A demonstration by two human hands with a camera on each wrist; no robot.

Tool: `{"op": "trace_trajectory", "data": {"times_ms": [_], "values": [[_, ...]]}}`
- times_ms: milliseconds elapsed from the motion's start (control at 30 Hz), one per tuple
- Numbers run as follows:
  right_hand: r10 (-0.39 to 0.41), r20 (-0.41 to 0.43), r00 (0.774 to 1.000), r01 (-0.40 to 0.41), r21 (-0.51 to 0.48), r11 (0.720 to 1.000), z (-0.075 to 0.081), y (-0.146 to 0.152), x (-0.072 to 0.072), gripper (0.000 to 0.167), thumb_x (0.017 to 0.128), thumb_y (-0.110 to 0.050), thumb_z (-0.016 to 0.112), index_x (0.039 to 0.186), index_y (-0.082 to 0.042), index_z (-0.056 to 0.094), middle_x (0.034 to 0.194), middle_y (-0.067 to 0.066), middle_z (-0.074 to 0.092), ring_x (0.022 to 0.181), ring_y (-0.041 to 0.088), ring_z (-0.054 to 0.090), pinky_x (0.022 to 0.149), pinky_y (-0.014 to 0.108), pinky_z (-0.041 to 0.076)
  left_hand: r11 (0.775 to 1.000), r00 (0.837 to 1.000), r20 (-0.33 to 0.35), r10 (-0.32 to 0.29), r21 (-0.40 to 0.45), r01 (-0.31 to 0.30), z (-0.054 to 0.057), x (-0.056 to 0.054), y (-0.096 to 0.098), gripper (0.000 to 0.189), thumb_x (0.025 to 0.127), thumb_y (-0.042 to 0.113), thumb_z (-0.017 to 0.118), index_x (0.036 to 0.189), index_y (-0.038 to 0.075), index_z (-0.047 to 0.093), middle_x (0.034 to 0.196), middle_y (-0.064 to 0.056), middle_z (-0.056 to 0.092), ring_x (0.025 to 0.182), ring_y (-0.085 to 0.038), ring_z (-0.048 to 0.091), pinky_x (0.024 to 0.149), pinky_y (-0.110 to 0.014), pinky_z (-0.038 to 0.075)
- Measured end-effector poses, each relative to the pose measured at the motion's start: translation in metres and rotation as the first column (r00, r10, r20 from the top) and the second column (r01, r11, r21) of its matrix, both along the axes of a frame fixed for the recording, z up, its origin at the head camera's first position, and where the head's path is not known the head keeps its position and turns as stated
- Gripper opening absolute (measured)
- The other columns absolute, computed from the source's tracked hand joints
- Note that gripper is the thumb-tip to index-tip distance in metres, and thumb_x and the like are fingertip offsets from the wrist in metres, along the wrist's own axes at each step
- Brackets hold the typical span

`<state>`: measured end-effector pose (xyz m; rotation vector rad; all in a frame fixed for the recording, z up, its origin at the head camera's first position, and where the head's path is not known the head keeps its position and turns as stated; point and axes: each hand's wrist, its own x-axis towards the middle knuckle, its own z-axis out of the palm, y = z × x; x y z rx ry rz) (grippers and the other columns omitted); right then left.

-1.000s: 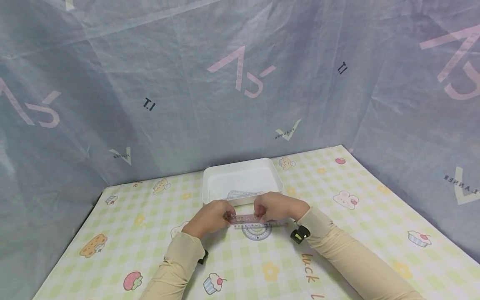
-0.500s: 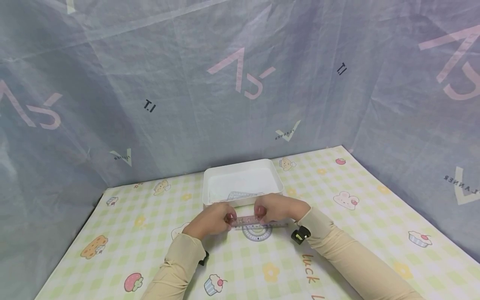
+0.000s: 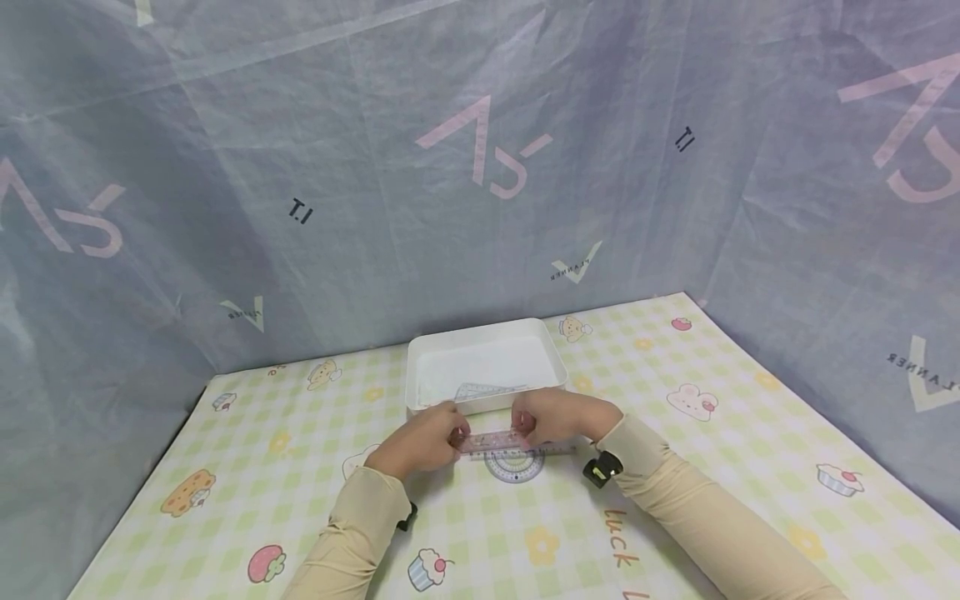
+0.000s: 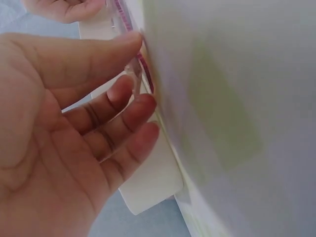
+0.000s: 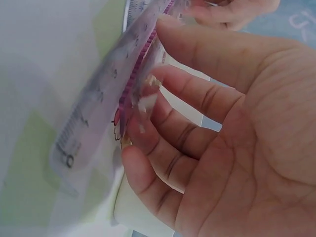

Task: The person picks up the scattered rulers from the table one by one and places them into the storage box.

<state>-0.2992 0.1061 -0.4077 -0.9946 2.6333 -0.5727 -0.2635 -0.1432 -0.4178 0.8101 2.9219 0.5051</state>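
Observation:
A clear pink ruler (image 3: 491, 442) is stretched between my two hands, one at each end. My left hand (image 3: 422, 437) pinches its left end between thumb and fingers. My right hand (image 3: 555, 415) pinches the other end; in the right wrist view the fingers (image 5: 168, 133) curl behind its purple wavy edge (image 5: 129, 86). Just in front of the pink ruler lies a clear ruler (image 3: 558, 451), partly hidden by it in the head view. A clear protractor (image 3: 513, 468) shows below that, its round side toward me.
Behind the hands stands a white tray (image 3: 480, 335) with a clear set square (image 3: 480, 390) inside. A checked cloth with printed cartoons (image 3: 540, 543) covers the table. Grey-blue fabric walls (image 3: 360, 250) rise along the table's back and sides.
Both hands keep their hold on the pink ruler and hardly move. The right hand has shifted very slightly to the right, and the ruler looks paler now.

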Motion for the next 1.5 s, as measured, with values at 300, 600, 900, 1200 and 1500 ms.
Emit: {"op": "trace_trajectory", "data": {"times_ms": [300,600,900,1200,1500], "values": [[0.005,0.004,1.0,-0.005,0.005,1.0,-0.0011,0.0008,-0.0008,0.017,0.083,-0.009,0.079,0.093,-0.017,0.068,0.087,-0.007,0.063,0.082,0.01,0.056,0.078,0.034,0.049,0.999,0.999,0.009,-0.039,-0.005,0.039,0.0012,-0.0002,-0.0029,0.013,0.086,-0.002,0.068,0.085,0.011,0.067,0.086,0.0,0.049,0.076,-0.014,0.045,0.067,-0.03,0.04],[0.001,0.02,1.0,-0.001,0.007,1.0,0.0001,-0.0002,-0.0001,0.021,0.079,-0.012,0.083,0.092,-0.017,0.068,0.087,-0.006,0.063,0.082,0.01,0.056,0.078,0.034,0.049,0.998,0.998,0.032,-0.048,-0.028,0.049,0.0048,0.0,-0.0051,0.01,0.09,0.001,0.068,0.089,0.011,0.069,0.088,0.001,0.051,0.078,-0.014,0.046,0.071,-0.032,0.042],[0.015,0.013,1.0,-0.015,0.014,1.0,0.0022,0.0004,0.001,0.024,0.077,-0.014,0.085,0.093,-0.016,0.068,0.088,-0.004,0.063,0.08,0.011,0.055,0.075,0.033,0.048,0.998,0.997,0.053,-0.055,-0.023,0.057,0.0064,0.0,-0.0072,0.012,0.092,0.002,0.066,0.091,0.013,0.069,0.09,0.002,0.052,0.08,-0.014,0.047,0.075,-0.033,0.043],[0.012,0.01,1.0,-0.012,0.018,1.0,0.0025,0.0003,0.0008,0.023,0.077,-0.013,0.085,0.092,-0.016,0.068,0.086,-0.003,0.062,0.079,0.011,0.054,0.074,0.033,0.047,0.998,0.997,0.052,-0.057,-0.018,0.058,0.0064,0.0002,-0.0065,0.016,0.093,0.002,0.065,0.081,0.013,0.064,0.085,0.001,0.047,0.077,-0.015,0.044,0.07,-0.033,0.039],[0.011,0.01,1.0,-0.012,0.023,1.0,0.0021,0.0006,0.0003,0.023,0.078,-0.014,0.085,0.092,-0.017,0.067,0.086,-0.004,0.062,0.079,0.011,0.054,0.075,0.033,0.048,1.0,0.996,0.079,-0.032,0.003,0.031,0.0075,0.0021,-0.0068,0.011,0.093,0.003,0.066,0.09,0.013,0.07,0.09,0.0,0.053,0.079,-0.014,0.047,0.073,-0.033,0.042]]}}
